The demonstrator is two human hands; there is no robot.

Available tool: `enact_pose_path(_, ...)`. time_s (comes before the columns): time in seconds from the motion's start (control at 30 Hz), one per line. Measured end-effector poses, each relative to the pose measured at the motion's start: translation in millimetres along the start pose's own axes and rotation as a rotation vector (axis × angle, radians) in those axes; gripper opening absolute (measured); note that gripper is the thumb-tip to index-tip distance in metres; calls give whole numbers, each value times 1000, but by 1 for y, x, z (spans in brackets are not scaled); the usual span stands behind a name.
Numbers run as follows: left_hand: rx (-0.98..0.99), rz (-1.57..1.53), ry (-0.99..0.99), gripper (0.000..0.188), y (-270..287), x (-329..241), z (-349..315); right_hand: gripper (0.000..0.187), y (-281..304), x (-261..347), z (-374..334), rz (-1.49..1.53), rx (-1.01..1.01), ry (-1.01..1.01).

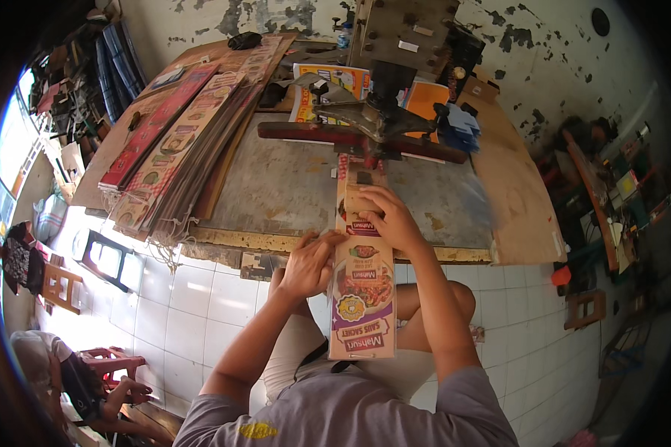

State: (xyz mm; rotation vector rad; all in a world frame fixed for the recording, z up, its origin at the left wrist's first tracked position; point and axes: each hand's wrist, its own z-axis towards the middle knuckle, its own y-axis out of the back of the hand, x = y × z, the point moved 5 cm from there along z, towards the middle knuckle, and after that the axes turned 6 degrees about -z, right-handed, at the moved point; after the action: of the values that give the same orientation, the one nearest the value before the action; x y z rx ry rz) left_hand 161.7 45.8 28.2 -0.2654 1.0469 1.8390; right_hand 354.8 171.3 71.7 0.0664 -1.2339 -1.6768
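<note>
Steadying printed strip (364,298)
Left fingers (322,244) curling at edge, grip unclear; right fingers (380,200) resting half-open atop; even pressing likely helps.

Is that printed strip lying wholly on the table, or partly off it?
Partly off: the strip's near end juts past the front edge of the table.
</note>
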Motion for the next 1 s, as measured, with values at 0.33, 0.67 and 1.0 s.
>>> enact_pose_path(0.33,3,6,23,32,-1,-1,1,43,-4,-12,6,-32,-14,6)
enact_pose_path(0.67,3,5,41,22,-2,2,-1,38,-3,-7,4,-87,-138,57)
enact_pose_path(1.0,8,2,59,20,-1,1,1,30,0,-11,3,-148,-195,53)
